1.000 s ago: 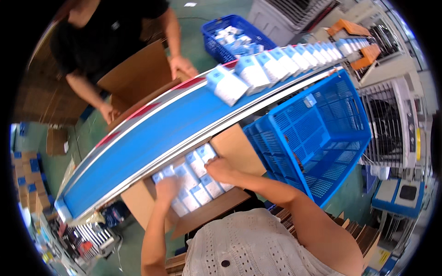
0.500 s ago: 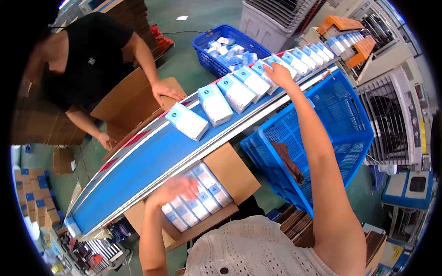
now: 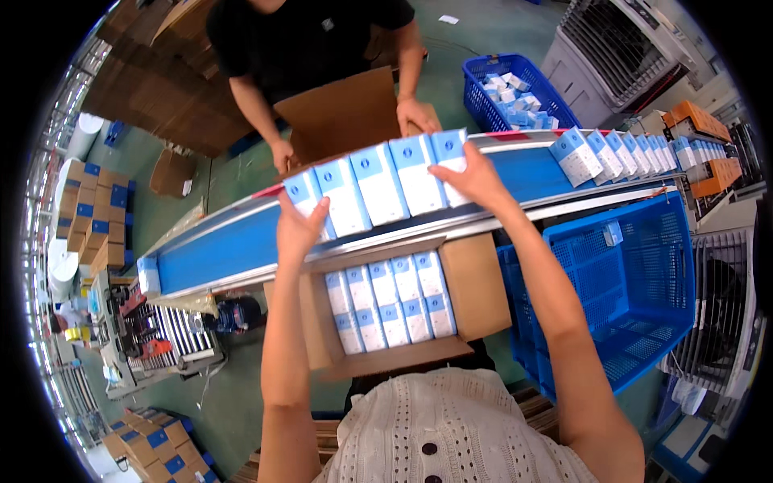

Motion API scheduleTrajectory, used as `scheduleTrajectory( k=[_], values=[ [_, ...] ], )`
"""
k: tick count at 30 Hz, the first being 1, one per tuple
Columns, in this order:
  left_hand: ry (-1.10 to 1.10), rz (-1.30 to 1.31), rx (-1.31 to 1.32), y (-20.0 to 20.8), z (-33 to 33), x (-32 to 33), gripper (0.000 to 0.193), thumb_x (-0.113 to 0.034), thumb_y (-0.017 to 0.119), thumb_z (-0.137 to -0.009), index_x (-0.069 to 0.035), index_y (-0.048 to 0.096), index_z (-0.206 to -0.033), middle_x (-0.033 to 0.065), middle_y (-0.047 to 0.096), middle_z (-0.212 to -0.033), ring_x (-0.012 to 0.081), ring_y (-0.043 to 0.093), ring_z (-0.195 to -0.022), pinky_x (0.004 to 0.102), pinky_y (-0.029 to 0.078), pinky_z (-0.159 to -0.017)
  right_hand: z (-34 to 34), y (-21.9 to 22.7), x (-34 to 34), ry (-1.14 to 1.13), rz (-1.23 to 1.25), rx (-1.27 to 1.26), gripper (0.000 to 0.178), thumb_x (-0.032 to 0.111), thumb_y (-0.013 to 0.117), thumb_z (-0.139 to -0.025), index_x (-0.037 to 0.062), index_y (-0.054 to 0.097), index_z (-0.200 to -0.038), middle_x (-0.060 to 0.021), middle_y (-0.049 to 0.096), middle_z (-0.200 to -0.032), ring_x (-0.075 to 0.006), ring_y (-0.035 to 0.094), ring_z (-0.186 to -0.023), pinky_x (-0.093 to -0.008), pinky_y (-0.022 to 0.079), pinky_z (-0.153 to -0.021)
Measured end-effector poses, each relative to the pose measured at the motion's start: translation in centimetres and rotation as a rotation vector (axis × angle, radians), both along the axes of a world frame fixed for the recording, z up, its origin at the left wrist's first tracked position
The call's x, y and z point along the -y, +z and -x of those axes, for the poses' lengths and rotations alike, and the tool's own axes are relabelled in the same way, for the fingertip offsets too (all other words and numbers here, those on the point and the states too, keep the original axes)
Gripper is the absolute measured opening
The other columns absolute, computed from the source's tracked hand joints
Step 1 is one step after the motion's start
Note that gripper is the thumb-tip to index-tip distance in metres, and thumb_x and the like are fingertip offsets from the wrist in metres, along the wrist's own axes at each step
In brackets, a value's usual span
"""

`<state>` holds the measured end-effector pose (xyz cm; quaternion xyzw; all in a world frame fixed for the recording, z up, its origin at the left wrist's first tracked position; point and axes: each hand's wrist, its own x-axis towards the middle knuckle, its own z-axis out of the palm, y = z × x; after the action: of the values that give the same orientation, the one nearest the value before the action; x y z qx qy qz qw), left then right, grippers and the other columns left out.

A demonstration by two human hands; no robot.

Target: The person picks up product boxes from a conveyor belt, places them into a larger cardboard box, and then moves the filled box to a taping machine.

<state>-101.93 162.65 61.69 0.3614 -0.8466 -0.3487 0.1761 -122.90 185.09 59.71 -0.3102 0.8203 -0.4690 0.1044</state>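
Note:
Between my two hands, a row of several blue-and-white cartons stands pressed side by side over the blue conveyor belt. My left hand grips the left end of the row, thumb at the front. The right end is clasped by my right hand, its thumb lying across the front of the last cartons. Just below, on my side of the belt, an uncovered cardboard box contains two rows of similar cartons, with its flaps folded out.
Across the belt, a person in black holds another open cardboard box. More cartons stand on the belt at right. A large blue crate is beside my right arm; a smaller blue basket of cartons lies beyond the belt.
My view has turned. My left hand has moved from above the packed box to the belt, and my right hand has come back leftward. Spaced cartons are now squeezed into one row.

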Motion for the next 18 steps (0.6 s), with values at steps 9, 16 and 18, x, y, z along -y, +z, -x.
scheduleTrajectory(
  k=[9,16,18],
  values=[
    [0.021,0.301,0.127,-3.6,-18.5,-9.2,0.064,-0.032,0.069,-0.068,0.003,0.042,-0.114,0.0211,0.06,-0.093,0.0313,0.061,-0.082,0.0371,0.048,-0.071,-17.4,-4.3,-10.2,0.119,-0.284,0.092,0.061,0.043,0.071,-0.063,-0.001,0.051,-0.099,-0.0219,0.048,-0.103,-0.0361,0.053,-0.087,-0.0394,0.045,-0.075],
    [-0.841,0.151,1.0,-16.2,-21.3,-5.9,0.032,-0.032,0.056,-0.078,-0.002,0.063,-0.08,0.0177,0.061,-0.081,0.0311,0.059,-0.077,0.0415,0.047,-0.068,-17.4,-11.6,-14.1,0.696,-0.687,0.039,0.022,0.024,0.058,-0.074,0.0021,0.058,-0.076,-0.0188,0.059,-0.076,-0.0353,0.057,-0.078,-0.0429,0.044,-0.069],
    [-0.879,0.159,0.993,-14.2,-18.2,-6.0,0.03,-0.032,0.055,-0.078,-0.003,0.062,-0.081,0.0165,0.061,-0.085,0.0319,0.059,-0.078,0.0425,0.046,-0.069,-15.0,-8.7,-14.5,0.572,-0.632,0.067,0.023,0.024,0.056,-0.075,0.0019,0.057,-0.075,-0.019,0.058,-0.076,-0.0352,0.057,-0.077,-0.0427,0.044,-0.069]
  ],
)
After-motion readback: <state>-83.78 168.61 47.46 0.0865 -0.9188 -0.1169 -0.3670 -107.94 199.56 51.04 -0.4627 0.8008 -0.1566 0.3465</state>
